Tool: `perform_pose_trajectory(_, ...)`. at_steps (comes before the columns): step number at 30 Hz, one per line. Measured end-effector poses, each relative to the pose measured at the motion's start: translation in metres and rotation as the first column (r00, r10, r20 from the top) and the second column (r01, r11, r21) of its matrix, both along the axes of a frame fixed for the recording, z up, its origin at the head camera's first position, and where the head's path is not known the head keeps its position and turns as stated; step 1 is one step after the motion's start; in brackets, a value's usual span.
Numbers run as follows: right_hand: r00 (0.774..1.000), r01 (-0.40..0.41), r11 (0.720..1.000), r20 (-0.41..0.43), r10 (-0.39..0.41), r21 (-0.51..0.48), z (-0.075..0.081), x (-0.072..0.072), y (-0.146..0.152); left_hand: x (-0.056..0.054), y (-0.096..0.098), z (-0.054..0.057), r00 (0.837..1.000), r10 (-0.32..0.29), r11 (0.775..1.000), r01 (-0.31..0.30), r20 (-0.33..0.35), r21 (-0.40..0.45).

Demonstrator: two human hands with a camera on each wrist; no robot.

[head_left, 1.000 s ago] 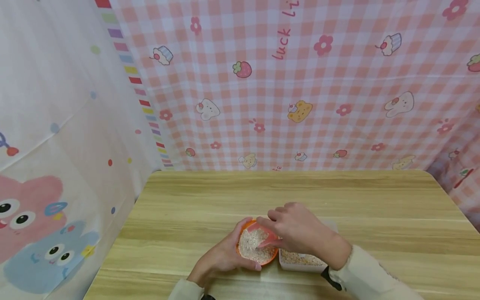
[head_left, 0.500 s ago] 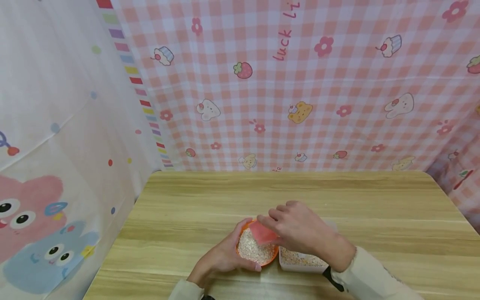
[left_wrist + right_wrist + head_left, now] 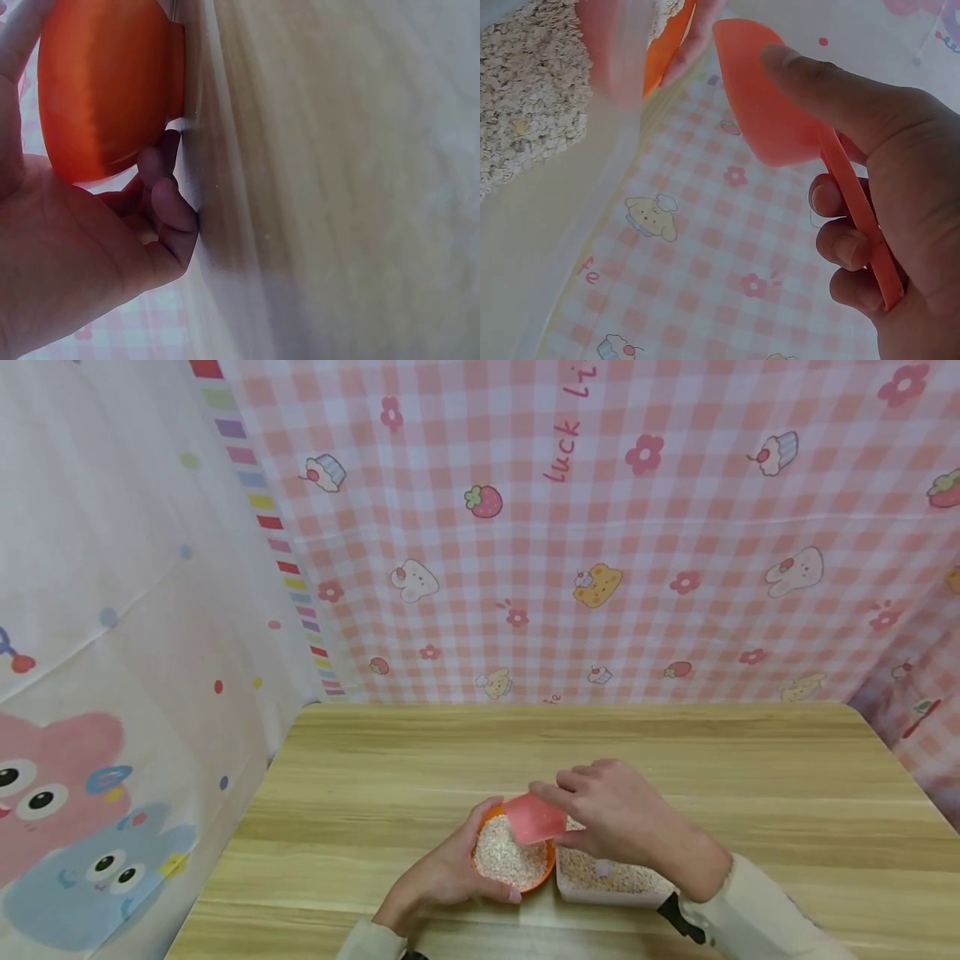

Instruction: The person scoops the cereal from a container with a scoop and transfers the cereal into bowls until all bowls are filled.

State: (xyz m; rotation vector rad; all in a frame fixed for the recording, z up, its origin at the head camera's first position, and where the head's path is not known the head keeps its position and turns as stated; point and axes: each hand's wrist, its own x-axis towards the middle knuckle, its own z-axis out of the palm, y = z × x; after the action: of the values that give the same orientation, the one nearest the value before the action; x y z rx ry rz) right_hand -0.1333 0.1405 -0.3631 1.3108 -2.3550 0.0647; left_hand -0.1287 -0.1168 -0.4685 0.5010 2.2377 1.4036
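Note:
My left hand (image 3: 448, 867) holds an orange bowl (image 3: 105, 82) from its left side, thumb along the near rim and fingers round the far side. Pale oat flakes (image 3: 504, 858) fill much of the bowl. In my right hand (image 3: 618, 806) is a pink-red scoop (image 3: 536, 820), its blade tilted over the bowl's upper right edge. The right wrist view shows fingers curled round the scoop's handle (image 3: 861, 214), with the thumb pressed on the blade. Beneath the right hand and forearm stands a clear rectangular container (image 3: 611, 898) of oats, partly hidden by them.
The container stands right beside the bowl on a wood-grain table (image 3: 390, 752). A pink checked cloth (image 3: 525, 543) hangs behind the table's back edge. To the left hangs a white cloth (image 3: 150, 635) with cartoon figures.
The scoop has turned from dipping among the oats in the bowl to a raised tilt over its edge, and the right hand has shifted slightly right. The left hand and bowl stay put.

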Motion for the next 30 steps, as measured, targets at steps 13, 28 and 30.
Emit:
perform_pose_trajectory(13,0.987,0.069,0.996,0.148,-0.06,-0.056,-0.004,0.002,0.014,0.001,0.0,0.004,0.999,0.023,1.0,-0.022,0.037,-0.021)
perform_pose_trajectory(28,0.968,0.12,0.987,0.233,-0.093,-0.104,-0.004,0.011,0.046,0.0,0.0,0.002,1.0,0.006,0.999,-0.007,-0.025,-0.05)
perform_pose_trajectory(30,0.967,0.13,0.985,0.234,-0.101,-0.113,-0.005,0.013,0.051,0.0,0.001,0.002,0.999,0.004,0.998,-0.006,-0.033,-0.06)
